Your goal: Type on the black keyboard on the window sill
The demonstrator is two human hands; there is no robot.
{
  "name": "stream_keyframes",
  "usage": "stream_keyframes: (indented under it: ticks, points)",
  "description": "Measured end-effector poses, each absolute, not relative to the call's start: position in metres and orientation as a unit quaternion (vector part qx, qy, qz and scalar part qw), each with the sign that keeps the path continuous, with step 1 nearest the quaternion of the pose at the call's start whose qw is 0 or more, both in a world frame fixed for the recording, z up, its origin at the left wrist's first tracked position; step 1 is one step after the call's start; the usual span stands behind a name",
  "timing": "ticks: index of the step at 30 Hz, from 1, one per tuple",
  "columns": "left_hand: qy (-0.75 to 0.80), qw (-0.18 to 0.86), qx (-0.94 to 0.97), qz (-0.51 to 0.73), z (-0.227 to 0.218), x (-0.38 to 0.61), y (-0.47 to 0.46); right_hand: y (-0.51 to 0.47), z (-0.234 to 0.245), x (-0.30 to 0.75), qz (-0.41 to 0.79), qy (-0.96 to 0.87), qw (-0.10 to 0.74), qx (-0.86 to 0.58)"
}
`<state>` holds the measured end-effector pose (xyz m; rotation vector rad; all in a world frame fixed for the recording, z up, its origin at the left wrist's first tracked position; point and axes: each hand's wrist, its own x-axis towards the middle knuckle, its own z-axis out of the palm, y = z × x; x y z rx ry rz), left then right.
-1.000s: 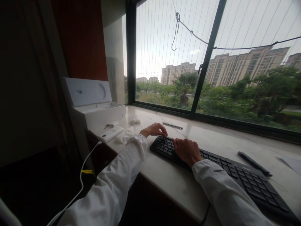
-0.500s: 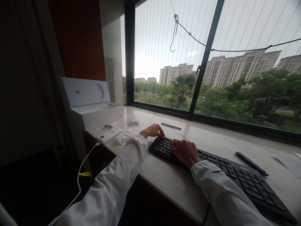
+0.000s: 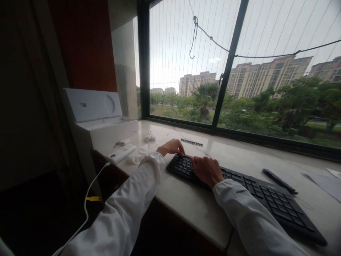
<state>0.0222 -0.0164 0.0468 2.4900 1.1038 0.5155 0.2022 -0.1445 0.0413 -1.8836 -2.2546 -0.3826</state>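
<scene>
Keyboard (image 3: 253, 186), head view: lies aslant on the marble sill (image 3: 183, 199), left end near the front edge, number keys toward the right. Left hand (image 3: 172, 146) at its far left corner, thumb and finger brought together; cannot tell whether anything is pinched. Right hand (image 3: 208, 170) over the left-hand keys, fingers bunched, undersides hidden. Progress, judged: handling under way at the left end; no finished result visible, remainder cannot be told; keys outside the hands appear in place. Room: a narrow band of sill along the front edge; a wider one toward the window edge, carrying a dark strip (image 3: 191, 142) and, farther right, a black rod (image 3: 279, 181) just beside the keyboard. White box (image 3: 114, 133) bounds the left end.
</scene>
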Motion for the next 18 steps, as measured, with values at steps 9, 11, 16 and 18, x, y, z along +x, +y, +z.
stream_keyframes:
  ticks: [9,11,16,18]
  points:
    - [0.429,0.241,0.856,0.161,0.0455,0.0184,-0.0117,-0.1428,0.0390,0.2045,-0.127,-0.762,0.110,-0.625]
    - [0.433,0.247,0.853,0.156,0.0460,0.0178,-0.0113,-0.1429,0.0393,0.2047,-0.127,-0.761,0.108,-0.627]
    - [0.421,0.232,0.865,0.143,0.0500,0.0176,-0.0157,-0.1448,0.0422,0.2046,-0.119,-0.759,0.103,-0.631]
    - [0.419,0.212,0.872,0.139,0.0519,0.0188,-0.0186,-0.1457,0.0433,0.2046,-0.119,-0.759,0.105,-0.631]
